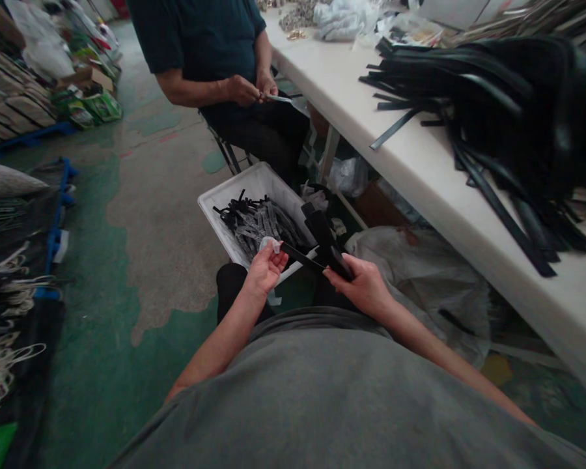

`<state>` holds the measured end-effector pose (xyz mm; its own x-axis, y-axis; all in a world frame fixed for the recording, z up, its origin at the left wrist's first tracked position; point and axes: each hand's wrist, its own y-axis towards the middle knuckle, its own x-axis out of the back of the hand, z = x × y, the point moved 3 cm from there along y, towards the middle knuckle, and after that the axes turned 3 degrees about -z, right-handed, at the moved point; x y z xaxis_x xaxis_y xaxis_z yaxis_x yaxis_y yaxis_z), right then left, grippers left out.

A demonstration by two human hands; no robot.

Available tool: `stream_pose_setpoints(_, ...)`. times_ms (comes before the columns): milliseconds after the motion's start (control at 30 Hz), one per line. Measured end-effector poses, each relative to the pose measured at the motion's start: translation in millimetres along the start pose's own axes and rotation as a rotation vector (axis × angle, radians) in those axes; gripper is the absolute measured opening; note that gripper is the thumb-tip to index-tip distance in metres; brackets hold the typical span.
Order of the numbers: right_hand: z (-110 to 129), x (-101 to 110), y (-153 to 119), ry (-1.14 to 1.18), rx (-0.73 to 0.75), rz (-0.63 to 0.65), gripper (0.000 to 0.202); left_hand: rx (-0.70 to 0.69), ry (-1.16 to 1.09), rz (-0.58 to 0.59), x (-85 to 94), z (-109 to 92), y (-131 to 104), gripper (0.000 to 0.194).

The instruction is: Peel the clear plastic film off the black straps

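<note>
My right hand [360, 281] is wrapped round a bundle of black straps [325, 238], which points up and to the left. From that bundle a single black strap [300, 256] reaches across to my left hand [267, 266]. The fingers of my left hand pinch its end together with a small piece of whitish wrap [270, 243]. Just beyond both hands stands a white bin [215, 225], holding many short black and grey wrapped strips [261, 221].
A white table [420, 169] runs along the right, with a large heap of black straps [517, 111]. Ahead sits a person [209, 52] holding a small thin item. A pale sack [415, 267] lies under the table. Blue pallets [53, 228] with goods stand left.
</note>
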<state>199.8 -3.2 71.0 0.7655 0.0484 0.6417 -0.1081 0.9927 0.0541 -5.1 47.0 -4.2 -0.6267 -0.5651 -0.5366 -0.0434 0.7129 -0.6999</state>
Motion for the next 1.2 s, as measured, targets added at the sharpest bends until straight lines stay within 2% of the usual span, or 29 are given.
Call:
stream_pose_setpoints(133, 3.5, -2.3, -1.2, -0.030, 0.014, 0.046, 0.021, -0.051, 0.033, 0.035, 0.4, -0.8, -0.2, 0.008)
stream_pose_setpoints(367, 3.1, -0.6, 1.3, -0.040, 0.000, 0.061, 0.021, -0.110, 0.114, 0.102, 2.5, -1.4, 0.1, 0.014)
stream_pose_setpoints(533, 1.5, 0.8, 3.9, -0.042, -0.016, 0.022, 0.019, -0.108, 0.127, 0.100, 3.9, -1.9, -0.2, 0.018)
stream_pose_setpoints(800, 3.8, -3.9, 2.4, -0.080, -0.018, 0.081, 0.021, -0.142, 0.045, 0.072, 4.9, -2.2, 0.1, 0.016)
stream_pose_setpoints(933, -0.8, -3.6, 5.8, -0.089, -0.035, 0.057, 0.021, -0.117, 0.078, 0.066, 5.7, 0.2, 2.3, 0.019)
stream_pose_setpoints(1067, -5.7, -7.3, 8.5, -0.124, 0.006, -0.008, 0.024, -0.085, 0.090, 0.075, 6.2, 11.6, -2.7, 0.024)
stream_pose_setpoints(1200, -21.9, -29.3, 24.4, -0.027, 0.037, -0.052, 0.024, -0.034, 0.101, 0.123, 8.9, 41.9, 6.2, 0.025)
